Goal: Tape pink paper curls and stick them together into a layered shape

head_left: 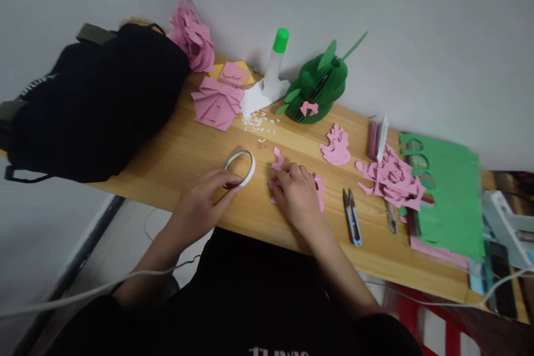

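Observation:
My left hand [200, 200] pinches a thin roll of white tape [249, 172] between thumb and fingers, the ring standing up from the table. To its right, my right hand [299, 196] is closed over a pink paper cutout [320, 192], thumb and fingertips together at its left side. Most of that cutout is hidden beneath the palm. Just above those fingertips lies a small curved pink paper piece [277, 159]. Blue-handled thread snips [354, 222] rest on the wood to the right of my right hand.
Along the wall stand a green paper cactus [319, 89] and a green-capped glue bottle [277, 55]. Pink paper scraps [396, 178] and green sheets [453, 194] lie right. White strips [261, 121] and folded pink paper [219, 103] lie left of centre, beside a black backpack [100, 105].

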